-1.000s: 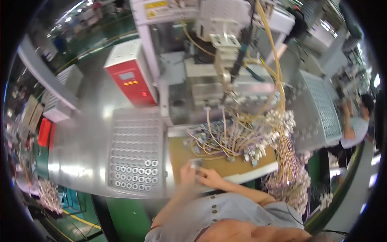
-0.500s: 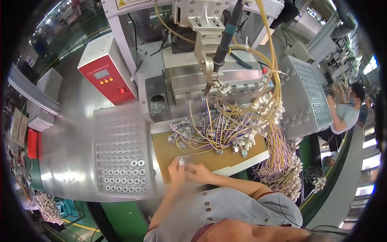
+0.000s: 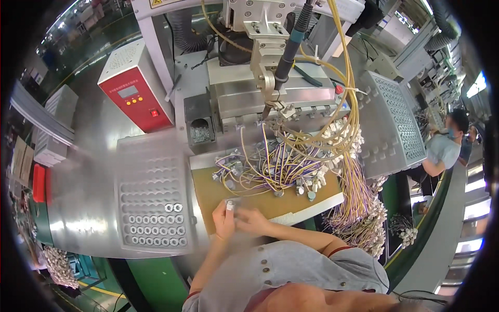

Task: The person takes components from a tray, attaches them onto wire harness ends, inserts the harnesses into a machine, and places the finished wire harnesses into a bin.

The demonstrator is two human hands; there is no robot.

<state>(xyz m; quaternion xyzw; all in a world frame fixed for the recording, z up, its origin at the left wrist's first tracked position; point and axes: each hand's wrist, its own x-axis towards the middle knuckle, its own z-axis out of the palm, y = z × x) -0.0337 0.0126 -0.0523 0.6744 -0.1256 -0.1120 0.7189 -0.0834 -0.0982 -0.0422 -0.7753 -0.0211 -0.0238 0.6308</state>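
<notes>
My left hand (image 3: 224, 222) is closed, with a small whitish part (image 3: 230, 206) held up at its fingertips; the exact kind is too small to make out. Close beside it, my right hand (image 3: 253, 223) points its fingers toward the left palm, but they are smeared by motion. Both hands are over the near edge of a brown work board (image 3: 208, 195). Beyond them a tangle of yellow, purple and white wires (image 3: 280, 166) with small grey end pieces lies on the board.
Left of the board lies a clear plastic tray (image 3: 150, 182), its near rows filled with round metal parts (image 3: 160, 231). Behind stands a machine with a soldering iron (image 3: 286, 65) and a red-fronted control box (image 3: 132, 101). At right are another filled tray (image 3: 397, 117) and a co-worker (image 3: 444, 148).
The view has shifted slightly. My left hand still holds the small whitish part upright, and my right hand has moved a little at its side.
</notes>
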